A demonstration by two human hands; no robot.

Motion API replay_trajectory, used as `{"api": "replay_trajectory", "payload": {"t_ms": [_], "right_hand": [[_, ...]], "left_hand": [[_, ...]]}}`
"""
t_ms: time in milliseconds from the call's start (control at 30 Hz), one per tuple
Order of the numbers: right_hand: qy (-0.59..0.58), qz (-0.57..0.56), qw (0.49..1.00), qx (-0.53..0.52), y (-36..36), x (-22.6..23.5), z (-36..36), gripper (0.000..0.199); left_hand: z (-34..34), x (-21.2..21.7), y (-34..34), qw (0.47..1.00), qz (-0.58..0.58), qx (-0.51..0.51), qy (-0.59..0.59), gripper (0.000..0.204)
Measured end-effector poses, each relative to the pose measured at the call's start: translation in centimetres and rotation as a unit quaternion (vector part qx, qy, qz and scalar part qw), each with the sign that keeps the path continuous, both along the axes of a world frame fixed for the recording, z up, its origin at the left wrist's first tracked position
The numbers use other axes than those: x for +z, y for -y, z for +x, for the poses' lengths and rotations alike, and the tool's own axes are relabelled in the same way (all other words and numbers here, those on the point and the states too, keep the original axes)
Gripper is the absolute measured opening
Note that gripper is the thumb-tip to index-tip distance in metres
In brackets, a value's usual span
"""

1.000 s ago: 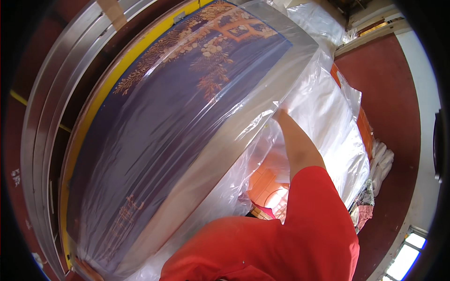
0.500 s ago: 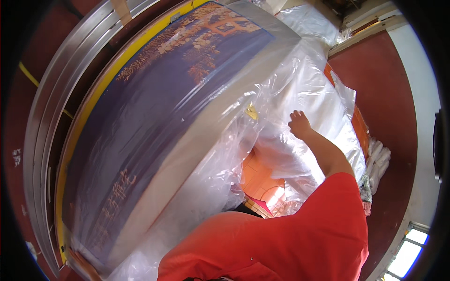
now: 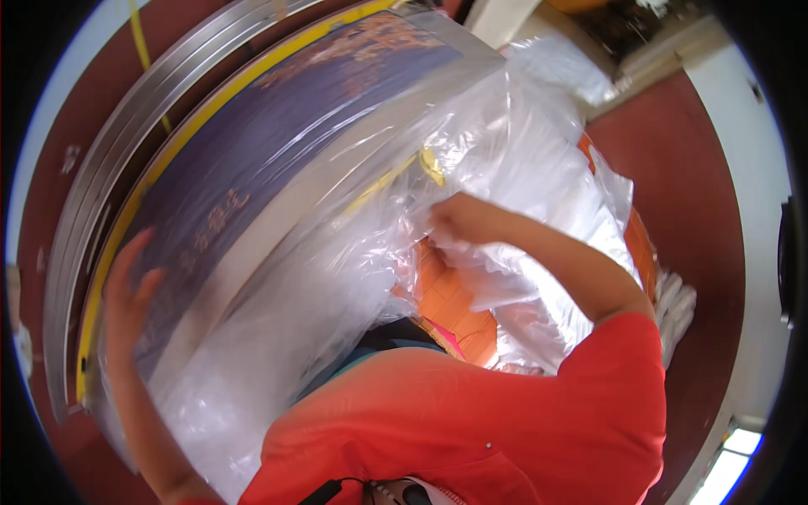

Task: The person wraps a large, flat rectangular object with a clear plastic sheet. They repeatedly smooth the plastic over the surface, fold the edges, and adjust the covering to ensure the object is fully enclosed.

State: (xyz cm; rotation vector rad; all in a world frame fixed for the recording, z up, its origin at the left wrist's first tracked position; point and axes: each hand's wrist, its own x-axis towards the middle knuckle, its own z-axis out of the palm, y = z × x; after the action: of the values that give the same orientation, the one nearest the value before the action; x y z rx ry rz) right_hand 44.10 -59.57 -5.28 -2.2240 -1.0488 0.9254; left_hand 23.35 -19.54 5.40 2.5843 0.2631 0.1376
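Plastic-wrapped panel point(image 3: 278, 177), dark-red floor point(image 3: 699, 194)

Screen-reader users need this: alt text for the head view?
A person in a red shirt presses their left hand flat on a large dark-blue printed panel wrapped in clear plastic film, while their right hand bunches the film's loose edge.

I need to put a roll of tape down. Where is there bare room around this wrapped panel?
Bare dark-red floor lies right of the plastic wrap. Left of the panel, metal rails fill the edge. The middle is crowded: the left hand presses the panel and the right hand grips crumpled wrap over orange sheets.
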Motion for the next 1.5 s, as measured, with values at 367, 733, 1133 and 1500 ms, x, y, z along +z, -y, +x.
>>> {"api": "replay_trajectory", "payload": {"t_ms": [367, 733, 1133, 1500], "right_hand": [[-0.027, 0.083, 0.976, 0.201, -2.5, 12.8, -6.1, 0.048], [0.215, 0.401, 0.759, -0.466, 15.3, 8.7, 18.7, 0.025], [0.094, -0.379, 0.88, 0.269, -0.6, 2.6, 0.0, 0.041], [0.487, 0.092, 0.861, 0.111, -22.6, 2.3, 2.2, 0.054]], "left_hand": [[-4.2, -0.5, 10.6, 0.833, -0.525, -0.134, 0.114, 0.033], [-5.0, 6.3, -16.9, 0.937, 0.32, 0.047, 0.133, 0.033], [-13.4, -3.7, -13.0, 0.802, -0.485, 0.278, 0.213, 0.026], [-37.4, -5.1, -11.9, 0.784, 0.01, 0.62, 0.003, 0.01]]}}
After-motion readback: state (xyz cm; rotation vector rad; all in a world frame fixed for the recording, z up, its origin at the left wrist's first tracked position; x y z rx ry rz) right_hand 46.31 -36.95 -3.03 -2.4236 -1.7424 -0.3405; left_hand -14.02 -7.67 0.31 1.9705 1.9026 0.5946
